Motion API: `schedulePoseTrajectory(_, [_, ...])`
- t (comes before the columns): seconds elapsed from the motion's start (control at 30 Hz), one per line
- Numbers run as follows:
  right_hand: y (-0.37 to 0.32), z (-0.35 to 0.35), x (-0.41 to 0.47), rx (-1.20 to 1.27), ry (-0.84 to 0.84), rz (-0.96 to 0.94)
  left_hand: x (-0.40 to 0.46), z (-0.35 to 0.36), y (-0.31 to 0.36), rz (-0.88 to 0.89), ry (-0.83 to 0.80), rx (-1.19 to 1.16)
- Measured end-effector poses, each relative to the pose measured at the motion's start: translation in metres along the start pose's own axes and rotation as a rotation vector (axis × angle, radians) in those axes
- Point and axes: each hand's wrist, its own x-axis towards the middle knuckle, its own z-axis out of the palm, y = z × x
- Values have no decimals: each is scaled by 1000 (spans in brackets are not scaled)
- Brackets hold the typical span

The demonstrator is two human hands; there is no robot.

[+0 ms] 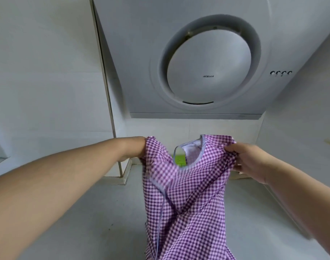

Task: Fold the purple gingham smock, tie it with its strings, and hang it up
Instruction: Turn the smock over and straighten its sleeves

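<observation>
Head view: right hand (pixel 251 160) pinches the smock (pixel 188 194), left hand (pixel 139 149) is hidden behind cloth, grip unreadable; dangling fabric could fold crookedly.

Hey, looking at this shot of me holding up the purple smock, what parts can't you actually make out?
Head view only:
- Left hand: mostly hidden behind the purple gingham smock, so its grip cannot be confirmed.
- Smock hem: cut off by the bottom edge.
- Strings: one pale strip hangs down the smock's left side; blur hides whether it is a tie or trim.
- Green object: only a patch shows through the neck opening.
- Range hood buttons: too small to read.
</observation>
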Motion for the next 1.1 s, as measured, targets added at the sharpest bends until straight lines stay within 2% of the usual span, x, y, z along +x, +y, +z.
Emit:
schedulePoseTrajectory(0.13, [16,-14,14,-48,164,96,6,-17,-30,-115,54,-162])
schedulePoseTrajectory(0.2, [20,-10,15,-80,148,113,12,-20,-43,-149,80,-254])
schedulePoseTrajectory(0.33, [21,11,17,-210,41,54,17,-13,-43,-168,149,-223])
schedulePoseTrajectory(0.43, [16,30,9,-382,-129,-65,18,-1,-30,-49,175,-105])
schedulePoseTrajectory(0.53, [7,54,-6,-498,-327,-180,11,17,-13,142,228,138])
schedulePoseTrajectory(0.63, [-1,76,-17,-561,-530,-233,3,37,6,344,98,288])
schedulePoseTrajectory(0.7, [-3,85,-20,-565,-583,-249,1,47,17,397,-4,359])
schedulePoseTrajectory(0.77, [-4,90,-23,-545,-594,-233,1,52,22,398,-63,436])
schedulePoseTrajectory(0.87, [0,94,-25,-491,-592,-194,4,50,17,340,-53,454])
schedulePoseTrajectory(1.0, [15,97,-23,-656,-384,-193,15,45,1,223,40,466])
schedulePoseTrajectory(1.1, [30,104,-21,-798,-293,-166,21,44,-1,243,57,717])
